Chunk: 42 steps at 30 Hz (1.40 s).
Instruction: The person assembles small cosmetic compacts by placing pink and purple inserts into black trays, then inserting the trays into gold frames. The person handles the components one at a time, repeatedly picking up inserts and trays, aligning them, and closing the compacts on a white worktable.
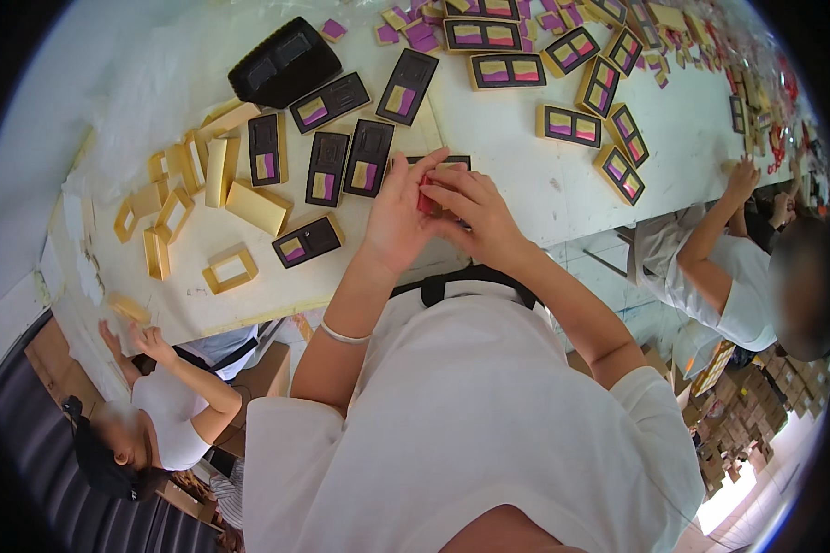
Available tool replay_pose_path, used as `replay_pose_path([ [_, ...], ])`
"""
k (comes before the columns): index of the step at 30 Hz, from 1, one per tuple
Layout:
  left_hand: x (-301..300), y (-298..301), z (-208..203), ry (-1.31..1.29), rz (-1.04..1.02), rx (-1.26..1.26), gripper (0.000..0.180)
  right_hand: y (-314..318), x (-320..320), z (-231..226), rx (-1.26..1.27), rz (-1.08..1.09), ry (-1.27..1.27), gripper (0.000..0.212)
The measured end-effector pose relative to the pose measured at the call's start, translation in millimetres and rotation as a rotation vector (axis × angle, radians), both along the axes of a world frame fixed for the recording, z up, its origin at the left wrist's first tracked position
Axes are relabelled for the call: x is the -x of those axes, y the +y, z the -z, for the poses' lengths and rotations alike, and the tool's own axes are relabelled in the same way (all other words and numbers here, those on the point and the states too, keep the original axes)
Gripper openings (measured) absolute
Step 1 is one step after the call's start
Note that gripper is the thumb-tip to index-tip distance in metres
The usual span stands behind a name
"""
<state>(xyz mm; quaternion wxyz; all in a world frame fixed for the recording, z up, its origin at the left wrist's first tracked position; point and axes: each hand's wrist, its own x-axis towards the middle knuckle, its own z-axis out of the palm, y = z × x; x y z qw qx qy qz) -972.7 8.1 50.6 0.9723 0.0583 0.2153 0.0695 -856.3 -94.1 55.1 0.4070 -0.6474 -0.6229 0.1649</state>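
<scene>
My left hand and my right hand meet over the table's near edge, around a small red packet. The right fingers curl over the packet, and the left hand closes against its other side; most of it is hidden. Just behind my fingers lies a box with a black insert, largely covered by the hands. To the left, several gold boxes with black two-slot trays, such as one long box, each carry a single purple-and-gold packet in one slot.
Gold sleeves lie loose at the left, below a stack of black trays. Filled two-packet boxes spread at the right, with loose packets at the far edge. Co-workers sit at left and right.
</scene>
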Motion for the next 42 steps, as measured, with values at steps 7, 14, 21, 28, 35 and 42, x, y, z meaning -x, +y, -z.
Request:
replay_pose_path([
  [7,-8,6,11,0.274,0.041,-0.321,0.036,4,-20,19,0.032,0.054,0.280,0.028],
  [14,-42,16,6,0.530,-0.148,-0.750,0.046,41,-63,18,0.174,0.081,0.212,0.016],
  [21,-62,56,67,1.232,0.323,-2.196,0.075,114,-124,69,-0.096,-0.146,-0.272,0.015],
  [28,-54,68,77,1.157,0.374,-2.253,0.071,134,-136,87,-0.068,-0.414,-0.377,0.015],
  [35,-56,71,77,1.117,0.351,-2.230,0.071,154,-123,112,0.001,-0.181,-0.387,0.018],
  [42,-54,72,74,1.058,0.282,-2.240,0.063,147,-129,102,0.150,-0.214,-0.162,0.032],
])
